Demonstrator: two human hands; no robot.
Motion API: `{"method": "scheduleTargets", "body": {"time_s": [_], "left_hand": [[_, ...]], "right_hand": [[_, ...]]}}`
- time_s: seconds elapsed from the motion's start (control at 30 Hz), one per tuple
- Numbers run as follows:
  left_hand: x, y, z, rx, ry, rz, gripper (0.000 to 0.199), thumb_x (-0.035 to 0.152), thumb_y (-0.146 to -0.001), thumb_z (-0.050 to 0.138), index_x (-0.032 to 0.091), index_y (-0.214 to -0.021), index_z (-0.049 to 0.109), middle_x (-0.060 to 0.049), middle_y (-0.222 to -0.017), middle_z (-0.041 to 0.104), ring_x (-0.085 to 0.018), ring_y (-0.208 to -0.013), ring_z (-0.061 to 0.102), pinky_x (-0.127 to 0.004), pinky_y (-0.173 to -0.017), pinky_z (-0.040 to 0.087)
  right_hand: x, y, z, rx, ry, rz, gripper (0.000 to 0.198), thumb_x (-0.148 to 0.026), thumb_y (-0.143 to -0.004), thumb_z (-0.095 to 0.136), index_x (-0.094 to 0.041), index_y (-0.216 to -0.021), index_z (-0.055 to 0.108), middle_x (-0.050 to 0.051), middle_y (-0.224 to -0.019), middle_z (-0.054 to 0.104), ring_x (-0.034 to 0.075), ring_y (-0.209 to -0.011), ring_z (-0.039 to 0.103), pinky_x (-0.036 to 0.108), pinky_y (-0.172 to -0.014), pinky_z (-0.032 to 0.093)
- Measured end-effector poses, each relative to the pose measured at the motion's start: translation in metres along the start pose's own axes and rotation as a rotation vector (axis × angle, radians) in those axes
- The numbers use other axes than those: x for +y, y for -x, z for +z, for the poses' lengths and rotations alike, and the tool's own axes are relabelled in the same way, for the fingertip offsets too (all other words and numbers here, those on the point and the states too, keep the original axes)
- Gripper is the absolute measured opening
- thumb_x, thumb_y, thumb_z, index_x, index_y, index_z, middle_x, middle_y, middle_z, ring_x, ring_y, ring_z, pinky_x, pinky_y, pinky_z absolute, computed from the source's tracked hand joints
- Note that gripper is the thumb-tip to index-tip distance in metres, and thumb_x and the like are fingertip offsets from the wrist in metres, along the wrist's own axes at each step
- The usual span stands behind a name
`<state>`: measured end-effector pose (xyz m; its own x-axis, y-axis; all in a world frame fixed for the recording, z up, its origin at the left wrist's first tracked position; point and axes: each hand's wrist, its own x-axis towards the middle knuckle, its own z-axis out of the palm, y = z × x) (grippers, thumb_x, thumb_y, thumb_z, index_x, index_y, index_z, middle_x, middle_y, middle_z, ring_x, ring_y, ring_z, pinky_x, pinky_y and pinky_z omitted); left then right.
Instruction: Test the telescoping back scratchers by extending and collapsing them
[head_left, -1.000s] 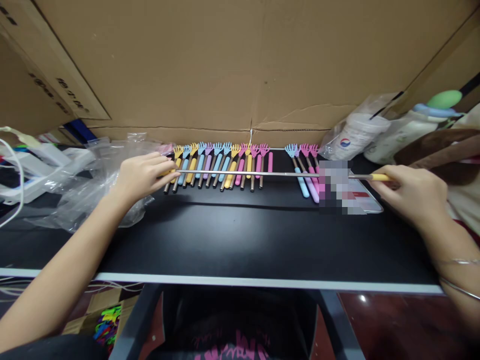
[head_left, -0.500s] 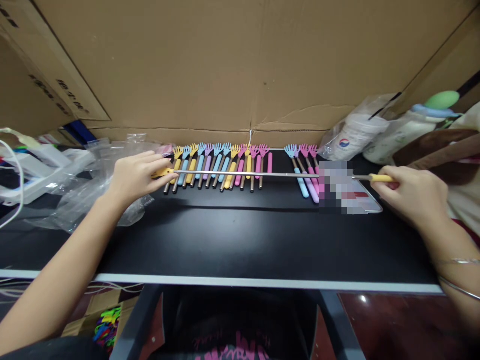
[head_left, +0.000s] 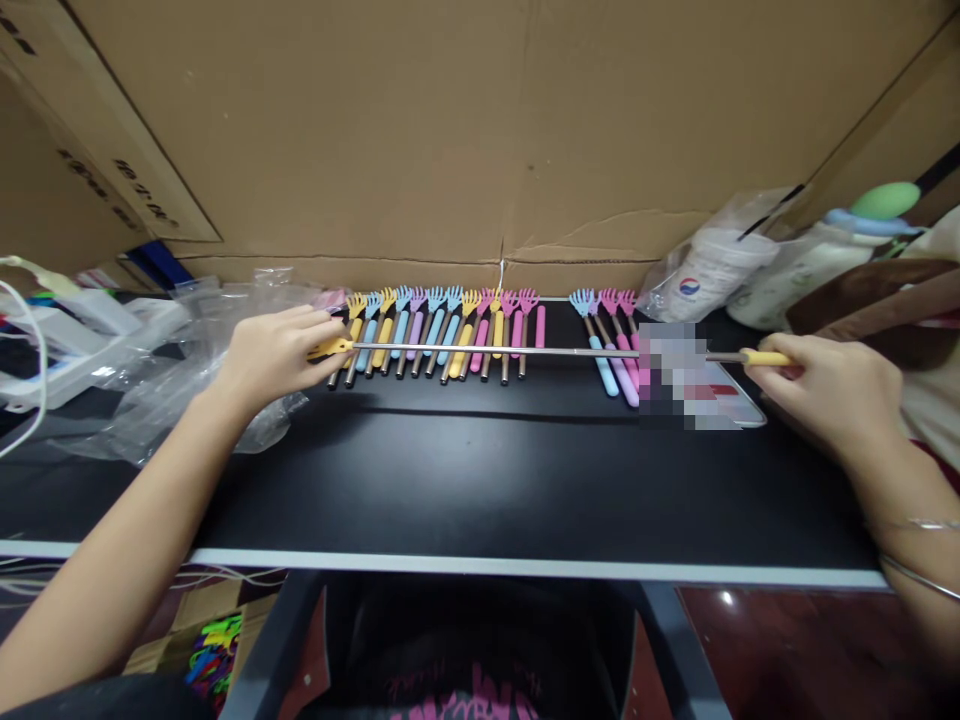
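Gripping a yellow scratcher (head_left: 540, 351), my left hand (head_left: 274, 345) and right hand (head_left: 836, 390) have tabletop (head_left: 465, 490) room before the front edge (head_left: 465, 565).

Two slim silver-toned bands circle the wearer's right wrist (head_left: 889, 490), just above the right hand (head_left: 829, 395): a fine, glinting bracelet (head_left: 934, 524) and a smooth, narrow bangle (head_left: 921, 579). Both forearms are bare. Black clothing (head_left: 420, 660) below carries bright pink lettering (head_left: 484, 703), partly cut off and illegible; plain dark fabric (head_left: 127, 697) rounds the lower left corner.
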<state>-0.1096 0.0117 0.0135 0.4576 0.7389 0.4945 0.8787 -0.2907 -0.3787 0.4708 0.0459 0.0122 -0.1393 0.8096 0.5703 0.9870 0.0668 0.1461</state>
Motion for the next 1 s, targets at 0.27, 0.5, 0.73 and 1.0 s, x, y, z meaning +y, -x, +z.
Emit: {"method": "scheduleTargets", "body": {"time_s": [0.27,0.5,0.73,1.0], "left_hand": [[0.0021,-0.0034,-0.0095,-0.043,0.018,0.058,0.032,0.039,-0.095,0.039,0.019,-0.085,0.064,-0.003,-0.081,0.066,-0.020,-0.085,0.059,-0.030,-0.057,0.027],[-0.0034,-0.0026,-0.0077,-0.086,-0.077,0.083,0.041,0.043,-0.098,0.033,0.022,-0.091,0.067,-0.005,-0.083,0.066,-0.021,-0.085,0.058,-0.031,-0.055,0.026],[-0.0046,-0.0018,-0.0086,-0.124,0.027,0.006,0.040,0.044,-0.099,0.032,0.023,-0.104,0.065,-0.003,-0.092,0.067,-0.021,-0.089,0.055,-0.029,-0.056,0.025],[-0.0034,-0.0022,-0.0080,-0.133,0.034,-0.023,0.043,0.044,-0.099,0.028,0.023,-0.091,0.065,-0.006,-0.086,0.065,-0.023,-0.087,0.056,-0.032,-0.055,0.025]], "right_hand": [[-0.0006,0.0012,-0.0002,0.012,0.001,0.027,0.037,-0.053,-0.074,0.042,-0.021,-0.058,0.050,0.003,-0.053,0.049,0.015,-0.050,0.040,0.025,-0.048,0.019],[0.0050,0.0005,-0.0019,0.036,0.149,0.011,0.042,-0.053,-0.078,0.034,-0.020,-0.064,0.057,0.007,-0.060,0.056,0.016,-0.052,0.041,0.025,-0.048,0.019],[0.0057,0.0022,0.0004,0.019,0.253,0.031,0.042,-0.048,-0.083,0.032,-0.020,-0.072,0.060,0.007,-0.062,0.055,0.017,-0.053,0.041,0.026,-0.047,0.016],[-0.0011,0.0012,-0.0016,-0.108,0.225,0.081,0.038,-0.050,-0.082,0.034,-0.022,-0.069,0.057,0.007,-0.063,0.060,0.017,-0.053,0.045,0.026,-0.047,0.014]]}}
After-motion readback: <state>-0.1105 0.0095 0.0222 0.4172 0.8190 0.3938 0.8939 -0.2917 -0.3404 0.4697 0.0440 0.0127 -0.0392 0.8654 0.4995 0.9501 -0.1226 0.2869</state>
